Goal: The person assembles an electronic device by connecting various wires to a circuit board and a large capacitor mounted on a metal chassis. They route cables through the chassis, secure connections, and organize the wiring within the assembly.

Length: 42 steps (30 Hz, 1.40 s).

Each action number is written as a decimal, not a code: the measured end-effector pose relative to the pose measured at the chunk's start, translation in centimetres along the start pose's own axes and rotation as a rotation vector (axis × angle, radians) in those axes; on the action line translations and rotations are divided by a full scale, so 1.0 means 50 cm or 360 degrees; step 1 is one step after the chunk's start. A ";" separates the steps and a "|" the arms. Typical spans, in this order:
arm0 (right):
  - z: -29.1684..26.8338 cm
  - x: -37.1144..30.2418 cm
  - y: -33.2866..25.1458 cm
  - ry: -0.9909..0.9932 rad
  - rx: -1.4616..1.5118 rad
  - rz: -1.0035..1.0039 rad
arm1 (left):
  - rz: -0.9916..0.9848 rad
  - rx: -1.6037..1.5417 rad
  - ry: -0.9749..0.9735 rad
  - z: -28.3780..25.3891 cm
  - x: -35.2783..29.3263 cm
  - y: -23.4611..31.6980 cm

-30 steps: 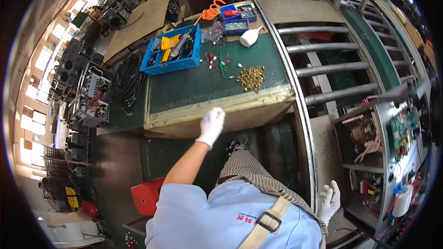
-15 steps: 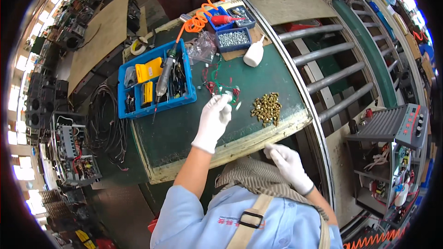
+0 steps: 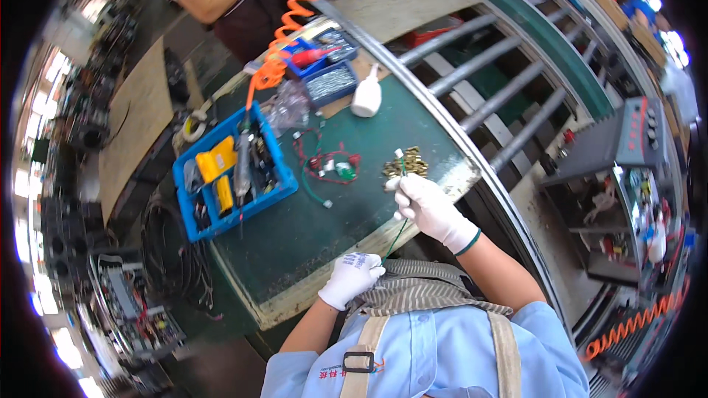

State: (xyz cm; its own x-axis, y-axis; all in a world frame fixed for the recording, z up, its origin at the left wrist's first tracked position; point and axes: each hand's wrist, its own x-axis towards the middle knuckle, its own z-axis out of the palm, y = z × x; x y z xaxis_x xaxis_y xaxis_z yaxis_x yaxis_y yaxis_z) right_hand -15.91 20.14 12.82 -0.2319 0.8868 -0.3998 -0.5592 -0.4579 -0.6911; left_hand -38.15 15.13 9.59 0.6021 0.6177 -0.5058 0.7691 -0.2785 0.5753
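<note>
A thin green wire [image 3: 398, 239] with a white connector at its upper end runs between my hands. My right hand [image 3: 436, 213], white-gloved, pinches it near the connector, just in front of a pile of small brass parts [image 3: 414, 160]. Close to my waist at the table's front edge, my left hand [image 3: 352, 280], also gloved, is closed on the wire's lower part. More red and green wires [image 3: 333, 165] with white plugs lie on the green table [image 3: 295, 250], left of the brass pile.
At the left stands a blue tray [image 3: 279, 200] with yellow boxes [image 3: 216, 160] and an electric screwdriver [image 3: 243, 169]. Behind are small blue bins [image 3: 332, 84] of screws, a white bottle [image 3: 366, 95] and a coiled orange hose [image 3: 269, 73]. Rollers [image 3: 493, 84] lie right; a person [image 3: 214, 0] stands beyond.
My left hand has drawn back from the wires to the front edge. My right hand has come up over the table near the brass parts. A green wire is now held between them.
</note>
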 end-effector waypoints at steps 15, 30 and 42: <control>-0.278 -0.650 -0.034 0.0958 -0.0698 -0.0768 | 0.0648 -0.1272 -0.0528 0.115 0.237 0.595; -0.563 -0.859 -0.106 0.2359 -0.0316 -0.1661 | 0.1339 -0.0854 -0.0447 0.382 0.291 0.999; -0.683 -0.763 -0.149 0.3450 -0.0826 -0.1463 | 0.2146 0.0733 -0.0111 0.364 0.422 1.096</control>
State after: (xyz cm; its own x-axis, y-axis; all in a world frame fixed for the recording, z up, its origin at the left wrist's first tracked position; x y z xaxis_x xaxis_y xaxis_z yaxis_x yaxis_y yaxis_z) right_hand 24.29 -12.43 12.64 0.8485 -0.3468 0.3998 0.2374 -0.4257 -0.8732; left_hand 20.58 -0.48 18.74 0.9158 -0.3405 0.2131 -0.3989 -0.8327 0.3840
